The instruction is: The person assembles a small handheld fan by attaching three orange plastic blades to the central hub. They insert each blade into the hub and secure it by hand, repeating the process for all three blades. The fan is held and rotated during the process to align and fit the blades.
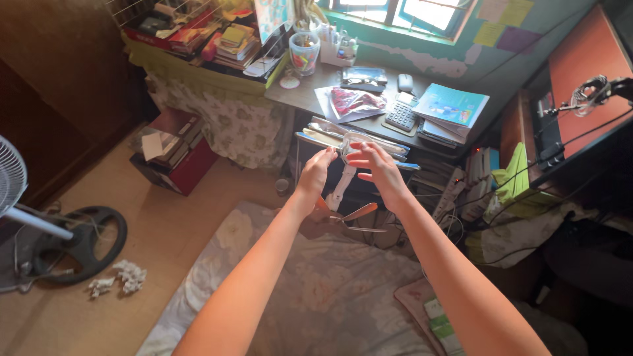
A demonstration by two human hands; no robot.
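Beyond both hands, a cluttered desk (pixel 310 92) blocks the way ahead, its edge close; below the arms a mattress (pixel 316 290) fills the floor, with open room off to the left; left hand (pixel 316 173) and right hand (pixel 372 165), fingers spread, cup a small white fan (pixel 348 158) between them, steadying its upright stem.

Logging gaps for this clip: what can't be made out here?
- Head view: the white device between the left hand and right hand is partly covered by them; its kind and the grip are unclear.
- Standing fan: cut off by the left edge.
- Items in the clear cup: too small.
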